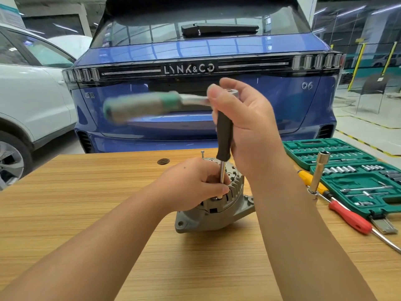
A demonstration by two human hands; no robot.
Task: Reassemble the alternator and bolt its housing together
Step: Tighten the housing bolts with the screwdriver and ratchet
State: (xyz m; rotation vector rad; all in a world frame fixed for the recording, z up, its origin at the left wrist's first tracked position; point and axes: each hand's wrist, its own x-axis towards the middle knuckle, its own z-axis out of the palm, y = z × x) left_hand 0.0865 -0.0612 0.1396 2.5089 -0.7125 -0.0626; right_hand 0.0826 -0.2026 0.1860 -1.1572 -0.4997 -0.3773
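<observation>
Tightening a housing bolt, the right hand curls round the ratchet head and black extension, handle blurred toward 9 o'clock. Left hand pinches the shaft's lower end over the alternator at table centre. Keeping the extension vertical should stop the socket slipping.

Right hand grips ratchet; left hand steadies alternator.

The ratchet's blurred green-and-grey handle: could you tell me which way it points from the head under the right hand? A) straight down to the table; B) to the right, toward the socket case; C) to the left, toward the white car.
C: the ratchet handle sticks out leftward from the right hand, level above the table.
</observation>
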